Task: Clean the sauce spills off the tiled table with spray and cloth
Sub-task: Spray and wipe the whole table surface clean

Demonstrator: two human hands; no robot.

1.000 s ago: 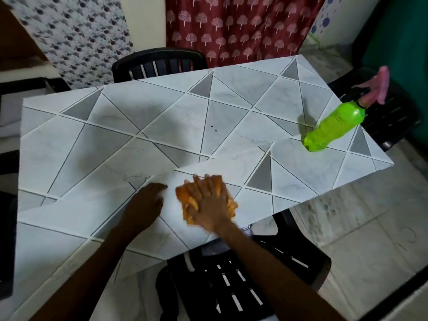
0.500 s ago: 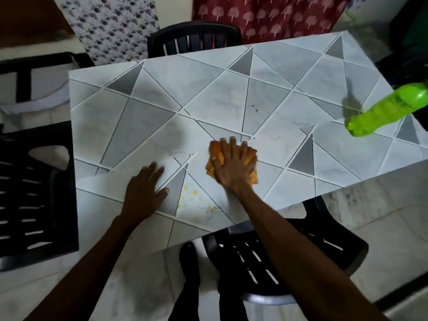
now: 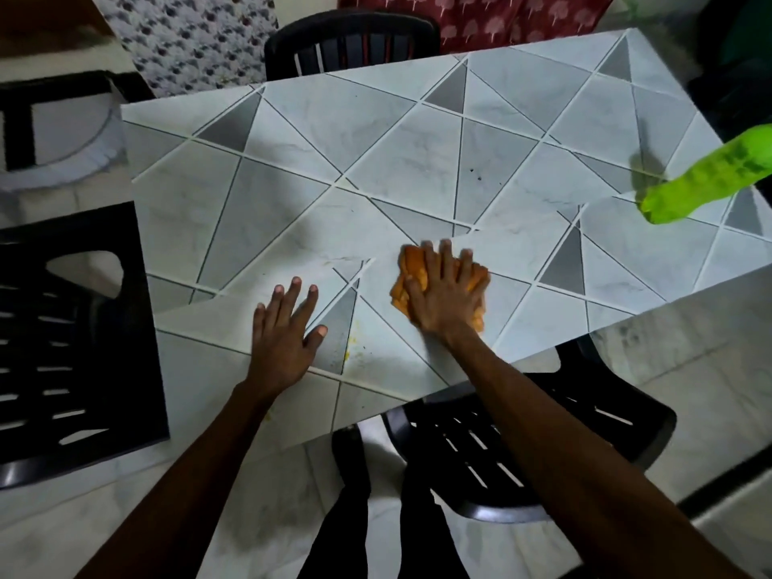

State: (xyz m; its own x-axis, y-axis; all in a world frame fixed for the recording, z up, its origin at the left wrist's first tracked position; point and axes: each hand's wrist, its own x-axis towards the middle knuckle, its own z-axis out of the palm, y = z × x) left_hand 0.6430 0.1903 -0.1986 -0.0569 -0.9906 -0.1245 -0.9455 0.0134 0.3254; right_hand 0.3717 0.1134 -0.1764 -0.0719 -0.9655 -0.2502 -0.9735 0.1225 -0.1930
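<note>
The tiled table (image 3: 376,131) fills the middle of the view, its grey and white triangles split by pale grout lines. The left hand (image 3: 282,336) lies palm down on the near part of the table, about 7 o'clock from the table's centre, with its fingers straight and spread, holding nothing. The right hand (image 3: 443,294) is just to the 3 o'clock side of it. It is also flat, its fingers stretched out and pressing down on a crumpled orange cloth (image 3: 413,265), which shows past the fingertips and along both sides of the hand.

Between the two hands, at 5 o'clock from the left thumb, a few yellow sauce spots (image 3: 353,342) dot a dark triangle and the pale tile next to it. They are close to the cloth but not under it. Small dark specks (image 3: 476,174) sit well apart at 12 o'clock from the cloth.

The green spray bottle (image 3: 710,177) has its base on the table near the 3 o'clock edge, and its top runs out of the frame.

Black plastic chairs stand around the table: a chair (image 3: 351,43) at 12 o'clock, a second chair (image 3: 71,340) at 9 o'clock and a third chair (image 3: 522,445) tucked under the near edge at 5 o'clock.
</note>
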